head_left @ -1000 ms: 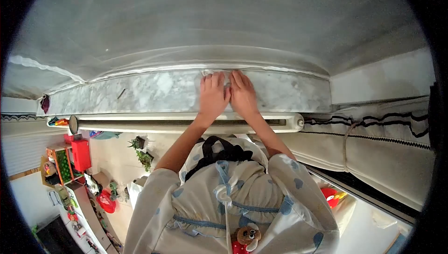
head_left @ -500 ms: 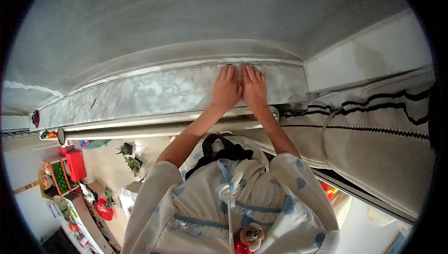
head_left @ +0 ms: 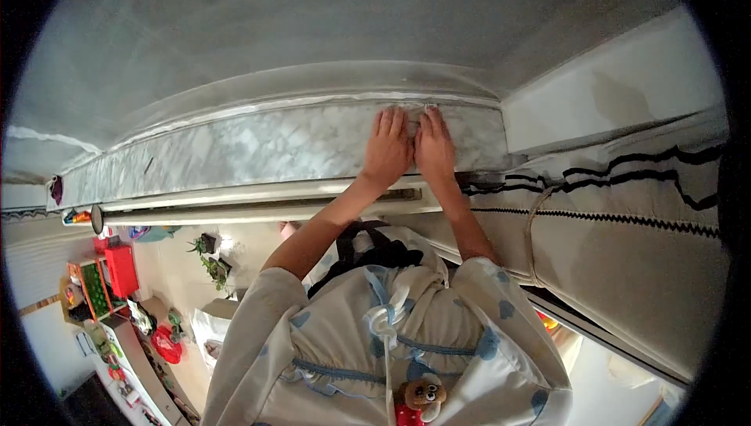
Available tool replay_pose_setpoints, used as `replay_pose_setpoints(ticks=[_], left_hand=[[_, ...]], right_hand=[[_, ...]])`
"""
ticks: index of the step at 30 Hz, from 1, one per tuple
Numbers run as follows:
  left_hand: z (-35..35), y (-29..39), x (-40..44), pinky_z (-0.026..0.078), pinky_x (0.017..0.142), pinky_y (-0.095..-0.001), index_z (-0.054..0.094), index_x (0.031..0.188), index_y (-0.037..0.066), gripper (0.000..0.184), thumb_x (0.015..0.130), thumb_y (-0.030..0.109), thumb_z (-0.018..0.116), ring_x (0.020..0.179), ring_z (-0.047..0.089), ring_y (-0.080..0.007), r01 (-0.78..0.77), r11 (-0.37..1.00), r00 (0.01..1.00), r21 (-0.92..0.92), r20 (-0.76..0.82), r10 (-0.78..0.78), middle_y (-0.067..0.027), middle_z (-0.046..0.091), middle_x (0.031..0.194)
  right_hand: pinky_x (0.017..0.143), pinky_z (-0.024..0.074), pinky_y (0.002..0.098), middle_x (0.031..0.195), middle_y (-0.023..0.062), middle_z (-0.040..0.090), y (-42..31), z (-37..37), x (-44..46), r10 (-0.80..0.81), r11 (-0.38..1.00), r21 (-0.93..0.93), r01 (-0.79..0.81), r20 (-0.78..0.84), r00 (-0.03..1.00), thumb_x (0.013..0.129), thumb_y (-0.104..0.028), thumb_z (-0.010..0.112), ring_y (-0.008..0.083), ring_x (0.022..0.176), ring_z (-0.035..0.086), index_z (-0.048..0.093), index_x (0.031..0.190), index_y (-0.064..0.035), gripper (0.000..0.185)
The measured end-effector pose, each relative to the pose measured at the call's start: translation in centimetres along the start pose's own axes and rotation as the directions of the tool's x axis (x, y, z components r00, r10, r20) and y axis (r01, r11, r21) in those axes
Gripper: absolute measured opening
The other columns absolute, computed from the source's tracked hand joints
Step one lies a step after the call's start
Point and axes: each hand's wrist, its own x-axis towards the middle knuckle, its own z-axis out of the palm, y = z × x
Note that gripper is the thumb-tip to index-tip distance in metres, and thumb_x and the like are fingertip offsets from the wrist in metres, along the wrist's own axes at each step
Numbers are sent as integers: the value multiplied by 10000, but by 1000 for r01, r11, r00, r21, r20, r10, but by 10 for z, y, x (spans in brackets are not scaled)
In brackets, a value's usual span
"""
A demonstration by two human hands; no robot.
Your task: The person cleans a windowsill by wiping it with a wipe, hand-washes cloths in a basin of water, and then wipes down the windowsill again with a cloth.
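Observation:
My left hand (head_left: 387, 148) rests palm down on a grey-and-white marble windowsill (head_left: 274, 147), fingers stretched toward the glass. Right beside it lies my right hand (head_left: 434, 147), also palm down, its fingertips near the white seam (head_left: 328, 100) where the sill meets the window pane (head_left: 352, 19). The thumbs are close to each other, while a narrow gap separates the fingertips. No object shows in either hand; what is under the palms is hidden. A small pale spot by the right fingertips is too small to name.
A pale rail (head_left: 305, 205) runs along the sill's near edge. Cream curtains (head_left: 618, 230) with black trim, gathered by a cord (head_left: 532, 238), hang at right. Lower left, potted plants (head_left: 217, 271), a red box (head_left: 121, 271) and a shelf (head_left: 92, 289) stand on the floor.
My hands have shifted slightly right along the sill. Their fingertips, nearly together before, are now a little farther apart. The view has tilted slightly.

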Motion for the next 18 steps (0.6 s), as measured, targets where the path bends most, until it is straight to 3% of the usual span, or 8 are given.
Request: replay_pose_setpoints(ticks=[4,8,11,18], left_hand=[[-11,-15,-8,284,975,-412,483,1104,-20,388,786,201,462,1101,387,-323,56,993,998,102,-20,-54,-164,433,1167],[-20,-32,-11,273,981,-412,485,1117,5,378,789,192,458,1090,401,-302,37,977,999,209,25,-44,-136,447,1161],[-27,-39,-16,280,970,-410,486,1118,17,366,796,186,449,1086,410,-284,92,982,995,167,-65,-82,-118,465,1146],[-61,-71,-41,296,915,-442,481,1145,35,376,816,212,444,1087,415,-290,247,917,966,314,-10,-257,-110,461,1175]], right_hand=[[867,373,410,1136,185,456,-35,-10,10,-93,986,-142,90,-10,996,738,-63,494,328,1014,462,491,1066,49,346],[830,387,410,1116,188,466,-41,15,15,-125,987,-101,126,22,992,734,-72,491,324,983,476,490,1057,64,351],[842,387,410,1103,195,468,-50,27,16,-115,993,-26,115,-9,993,739,-62,482,319,997,470,483,1060,86,353],[945,337,415,1152,240,435,-106,40,18,-188,974,137,182,32,982,764,-66,469,380,1107,400,441,1097,119,381]])
